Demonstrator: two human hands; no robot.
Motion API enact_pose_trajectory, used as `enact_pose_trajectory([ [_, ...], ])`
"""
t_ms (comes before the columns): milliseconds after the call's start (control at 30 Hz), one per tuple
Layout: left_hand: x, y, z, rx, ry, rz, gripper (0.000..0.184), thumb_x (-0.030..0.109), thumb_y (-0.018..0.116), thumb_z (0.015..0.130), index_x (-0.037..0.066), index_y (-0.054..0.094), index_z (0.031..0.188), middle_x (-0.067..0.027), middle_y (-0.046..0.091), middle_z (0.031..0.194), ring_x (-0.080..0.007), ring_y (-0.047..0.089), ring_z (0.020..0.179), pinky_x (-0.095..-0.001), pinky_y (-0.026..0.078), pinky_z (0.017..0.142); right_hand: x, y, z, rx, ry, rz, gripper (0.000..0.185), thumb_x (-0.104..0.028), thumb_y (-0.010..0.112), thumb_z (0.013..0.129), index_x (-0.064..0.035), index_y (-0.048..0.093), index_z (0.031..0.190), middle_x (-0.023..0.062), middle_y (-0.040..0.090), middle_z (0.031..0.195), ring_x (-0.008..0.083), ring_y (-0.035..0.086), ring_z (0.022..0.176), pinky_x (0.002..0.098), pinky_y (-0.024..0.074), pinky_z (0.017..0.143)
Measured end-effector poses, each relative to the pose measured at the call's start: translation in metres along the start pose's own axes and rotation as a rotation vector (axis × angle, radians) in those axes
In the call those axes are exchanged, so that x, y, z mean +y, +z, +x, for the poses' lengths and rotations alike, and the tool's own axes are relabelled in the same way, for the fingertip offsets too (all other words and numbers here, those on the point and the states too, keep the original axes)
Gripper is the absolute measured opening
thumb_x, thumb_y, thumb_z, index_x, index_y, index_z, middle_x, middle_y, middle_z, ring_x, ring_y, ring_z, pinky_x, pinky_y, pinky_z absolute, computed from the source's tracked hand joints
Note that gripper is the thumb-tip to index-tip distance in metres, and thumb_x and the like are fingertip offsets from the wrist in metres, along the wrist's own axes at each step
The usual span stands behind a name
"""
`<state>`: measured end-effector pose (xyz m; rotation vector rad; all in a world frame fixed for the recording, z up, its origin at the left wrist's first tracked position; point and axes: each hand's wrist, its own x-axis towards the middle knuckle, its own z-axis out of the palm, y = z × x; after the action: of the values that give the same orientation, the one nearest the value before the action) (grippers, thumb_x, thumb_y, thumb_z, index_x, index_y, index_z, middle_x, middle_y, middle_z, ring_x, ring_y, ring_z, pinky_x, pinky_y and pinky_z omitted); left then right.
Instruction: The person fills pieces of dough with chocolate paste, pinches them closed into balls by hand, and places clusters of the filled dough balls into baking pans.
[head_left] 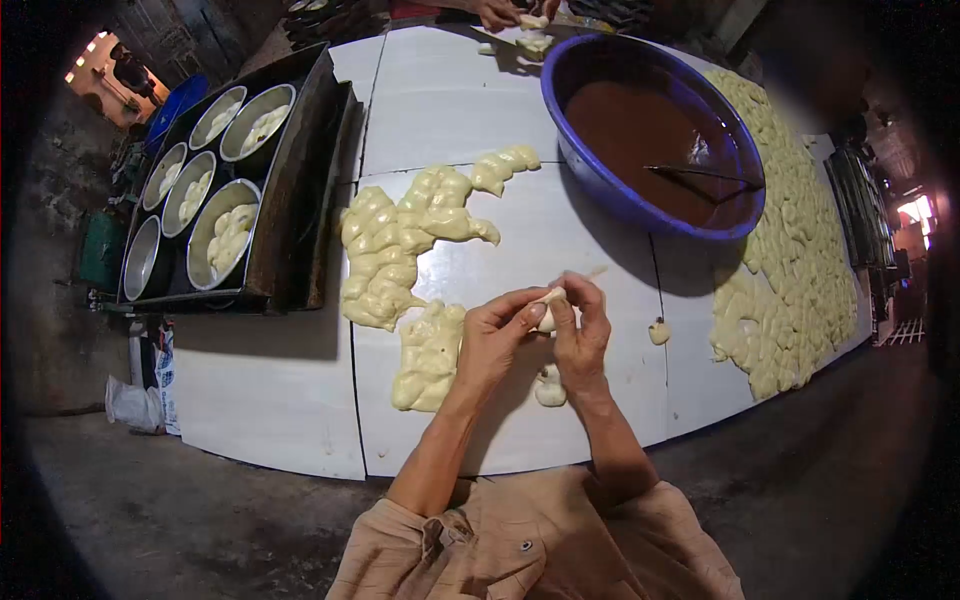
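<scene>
Both my left hand (497, 332) and my right hand (583, 330) pinch one small pale dough piece (547, 312) between thumbs and fingers, above the white table (270, 400). Just below my right hand a dough ball (550, 388) rests on the table. A smaller dough bit with a dark spot (659, 332) lies to the right of it. Left of my hands spreads a lumpy mass of joined yellowish dough pieces (385, 255), with another patch (430, 360) beside my left wrist.
A large blue basin (590, 165) of brown liquid with a dark stick stands at the upper right. Many dough pieces (790, 270) cover the right side. A black tray (290, 200) holds several round tins, most with dough. Another person's hands (500, 14) work at the far edge.
</scene>
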<state>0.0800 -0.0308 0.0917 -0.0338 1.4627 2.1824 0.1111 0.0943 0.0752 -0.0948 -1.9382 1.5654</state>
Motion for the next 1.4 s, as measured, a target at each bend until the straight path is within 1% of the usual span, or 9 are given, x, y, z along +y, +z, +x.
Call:
enact_pose_trajectory([
  [233, -0.004, 0.008, -0.013, 0.071, -0.013, 0.077, 0.030, 0.015, 0.070, 0.096, -0.003, 0.069, 0.119, -0.0072, 0.072, 0.101, -0.0121, 0.067, 0.087, -0.0265, 0.058, 0.076, 0.012, -0.009, 0.002, -0.118, -0.115, -0.312, 0.020, -0.016, 0.071, 0.093, -0.0017, 0.063, 0.081, 0.0104, 0.062, 0.074, 0.0220, 0.062, 0.067, 0.0349, 0.0476, 0.059],
  [367, -0.009, -0.004, -0.010, 0.158, -0.041, 0.015, 0.028, 0.015, 0.072, 0.095, -0.003, 0.071, 0.117, -0.0094, 0.073, 0.096, -0.0113, 0.068, 0.081, -0.0252, 0.058, 0.074, -0.018, -0.027, 0.010, -0.406, 0.278, -0.127, 0.018, -0.010, 0.070, 0.091, -0.0011, 0.067, 0.106, 0.0129, 0.068, 0.094, 0.0246, 0.067, 0.085, 0.0363, 0.0532, 0.076],
  [500, -0.015, -0.009, -0.021, 0.117, -0.151, 0.039, 0.034, 0.023, 0.065, 0.100, -0.004, 0.069, 0.120, -0.0068, 0.070, 0.091, -0.0097, 0.064, 0.075, -0.0248, 0.058, 0.071, -0.033, -0.048, 0.002, -0.629, 0.178, -0.156, 0.029, -0.010, 0.071, 0.090, -0.0014, 0.065, 0.116, 0.0131, 0.068, 0.105, 0.0260, 0.068, 0.098, 0.0360, 0.0541, 0.091],
  [633, -0.018, -0.019, -0.041, 0.213, -0.082, 0.326, 0.043, 0.031, 0.060, 0.103, -0.001, 0.062, 0.132, -0.0042, 0.064, 0.081, -0.0087, 0.060, 0.073, -0.0255, 0.054, 0.072, -0.030, -0.060, 0.017, -0.872, 0.389, -0.178, 0.024, -0.016, 0.066, 0.090, -0.0027, 0.069, 0.110, 0.0128, 0.069, 0.104, 0.0264, 0.066, 0.099, 0.0381, 0.0531, 0.083],
  [767, -0.018, -0.041, -0.054, 0.157, -0.135, 0.531, 0.042, 0.027, 0.061, 0.100, -0.002, 0.061, 0.131, -0.0136, 0.071, 0.097, -0.0141, 0.066, 0.083, -0.0293, 0.054, 0.075, -0.008, -0.054, 0.010, -1.257, 0.070, -0.496, 0.030, -0.024, 0.059, 0.092, -0.0044, 0.071, 0.111, 0.0118, 0.067, 0.111, 0.0309, 0.057, 0.112, 0.0417, 0.0439, 0.097],
  [933, -0.033, -0.035, -0.064, 0.006, -0.142, 0.655, 0.046, 0.021, 0.069, 0.094, -0.004, 0.060, 0.131, -0.0181, 0.069, 0.121, -0.0226, 0.067, 0.107, -0.0346, 0.053, 0.092, -0.035, -0.067, 0.011, -0.998, 0.204, -0.506, 0.040, -0.022, 0.059, 0.094, -0.0035, 0.061, 0.129, 0.0167, 0.063, 0.117, 0.0339, 0.059, 0.110, 0.0445, 0.0465, 0.096],
  [1267, -0.035, -0.009, -0.073, -0.049, -0.184, 0.644, 0.044, 0.023, 0.068, 0.093, -0.002, 0.063, 0.129, -0.0175, 0.074, 0.104, -0.0160, 0.069, 0.093, -0.0304, 0.054, 0.081, -0.012, -0.085, -0.053, -0.682, 0.833, -0.153, 0.040, -0.015, 0.061, 0.092, 0.0011, 0.058, 0.128, 0.0152, 0.064, 0.118, 0.0220, 0.065, 0.093, 0.0345, 0.0526, 0.084],
  [1333, -0.040, -0.009, -0.081, -0.054, -0.243, 0.675, 0.044, 0.024, 0.067, 0.093, -0.002, 0.063, 0.128, -0.0191, 0.074, 0.105, -0.0196, 0.071, 0.095, -0.0322, 0.055, 0.082, -0.028, -0.090, -0.054, -0.697, 0.962, -0.064, 0.040, -0.016, 0.061, 0.092, 0.0012, 0.059, 0.128, 0.0142, 0.065, 0.120, 0.0200, 0.065, 0.095, 0.0340, 0.0527, 0.084],
  [1400, -0.049, -0.011, -0.085, -0.057, -0.153, 0.816, 0.043, 0.025, 0.069, 0.092, 0.000, 0.064, 0.127, -0.0223, 0.072, 0.106, -0.0300, 0.073, 0.096, -0.0374, 0.056, 0.084, -0.033, -0.092, -0.054, -0.836, 0.778, -0.300, 0.042, -0.020, 0.062, 0.094, 0.0002, 0.059, 0.130, 0.0155, 0.064, 0.116, 0.0249, 0.066, 0.096, 0.0351, 0.0528, 0.085],
])
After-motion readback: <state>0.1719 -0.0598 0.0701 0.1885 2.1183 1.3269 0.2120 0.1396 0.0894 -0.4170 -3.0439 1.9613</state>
